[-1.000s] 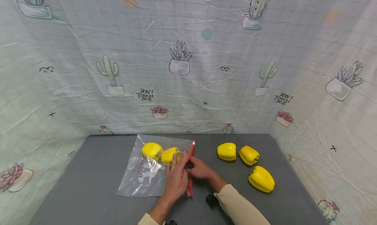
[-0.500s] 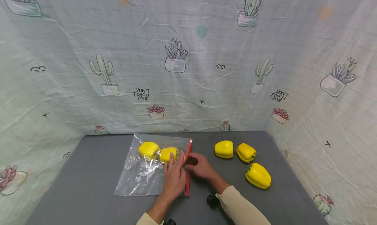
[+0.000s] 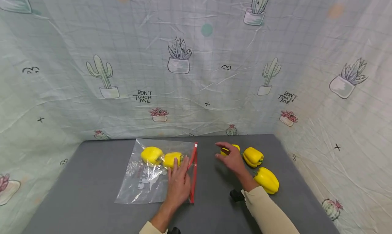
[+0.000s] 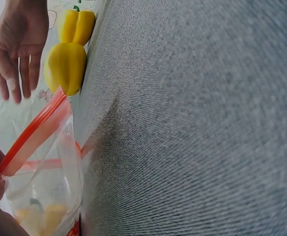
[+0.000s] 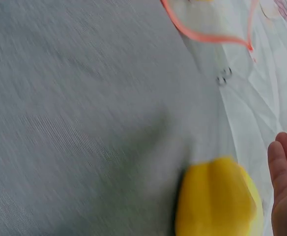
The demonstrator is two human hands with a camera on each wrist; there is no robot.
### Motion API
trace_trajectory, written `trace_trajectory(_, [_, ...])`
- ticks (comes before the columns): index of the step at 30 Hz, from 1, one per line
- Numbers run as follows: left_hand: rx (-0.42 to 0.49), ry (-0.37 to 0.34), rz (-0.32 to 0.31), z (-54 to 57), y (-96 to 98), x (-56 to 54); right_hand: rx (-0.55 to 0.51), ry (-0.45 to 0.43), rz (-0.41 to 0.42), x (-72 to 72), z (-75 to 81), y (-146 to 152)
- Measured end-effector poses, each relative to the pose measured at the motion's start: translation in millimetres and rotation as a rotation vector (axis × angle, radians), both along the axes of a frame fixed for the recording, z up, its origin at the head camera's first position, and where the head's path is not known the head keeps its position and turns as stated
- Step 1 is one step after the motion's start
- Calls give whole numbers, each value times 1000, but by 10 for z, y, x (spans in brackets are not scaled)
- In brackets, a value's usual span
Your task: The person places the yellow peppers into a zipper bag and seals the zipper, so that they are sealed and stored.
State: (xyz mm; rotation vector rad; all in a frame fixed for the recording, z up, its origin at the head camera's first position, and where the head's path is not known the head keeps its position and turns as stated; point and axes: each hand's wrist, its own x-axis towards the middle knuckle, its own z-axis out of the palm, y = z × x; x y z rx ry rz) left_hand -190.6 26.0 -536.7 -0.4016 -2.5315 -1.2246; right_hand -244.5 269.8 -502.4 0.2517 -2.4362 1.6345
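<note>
A clear plastic zip bag (image 3: 127, 193) lies flat, its red-edged mouth (image 4: 33, 130) facing right. Inside it are two yellow bell peppers, one on the left (image 3: 151, 155) and one nearer the mouth (image 3: 171, 160). My left hand (image 3: 178, 188) lies over the mouth side; the left wrist view shows thumb and fingers pinching the red edge, which stands raised. To the right, my right hand (image 3: 234, 161) hovers with spread, loosely bent fingers, holding nothing. It partly hides a loose yellow bell pepper (image 3: 235, 147), and the right wrist view shows a gap between fingers and pepper (image 5: 217, 201).
Two more loose yellow bell peppers, one at the back (image 3: 253, 156) and one nearer (image 3: 267, 180), lie right of my right hand. All rest on a grey table (image 3: 92, 186). A cactus-print curtain (image 3: 183, 91) encloses the back and sides.
My right hand has left the bag's mouth and moved right to the nearest loose pepper. My left hand stays at the bag. The head view has shifted slightly.
</note>
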Motion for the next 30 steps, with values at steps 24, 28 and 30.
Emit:
trace_trajectory(24, [14, -53, -10, -8, -12, -14, 93, -250, -213, -86, -16, 589])
trace_trajectory(28, [15, -63, -16, -12, -13, -17, 117, -246, -203, -84, -75, 583])
trace_trajectory(30, [13, -62, -18, -19, -14, -18, 144, -248, -192, -78, -97, 579])
